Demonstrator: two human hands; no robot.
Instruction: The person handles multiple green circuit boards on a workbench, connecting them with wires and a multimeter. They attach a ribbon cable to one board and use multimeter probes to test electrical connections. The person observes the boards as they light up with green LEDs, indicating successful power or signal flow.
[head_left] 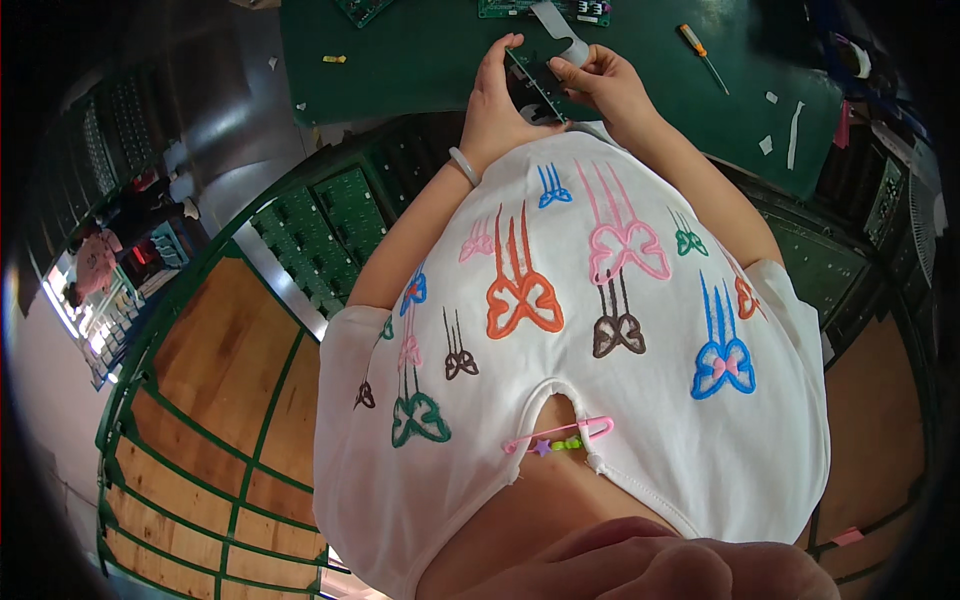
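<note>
Over the near edge of the green worktop [420, 60], about halfway between its left and right sides, a person's left hand [490, 105] held a dark circuit board [530, 85]. The board was tipped up on a slant, not lying flat. The left fingers were bent round its side, with the thumb down by the lower end. The right hand [612, 88] was just beside it. Its fingers were bent in and close together, next to the curled end of a pale strip [562, 32]. From where I stood, I could not tell if they pinched the strip, the board or both.

The board looked light and stiff to me, and a bit smooth. Its little parts could probably snap if someone squeezed them, so the thin edges seemed the best place to hold it. The strip looked soft and bendy, and easy to crease; its end seemed the best bit to grab.

Toward the right edge lay a screwdriver [692, 40] with a yellow handle, and nearer the right corner close to the person were a thin white strip [795, 135] and a white scrap [766, 145]. Two more green boards sat toward the far side.
</note>
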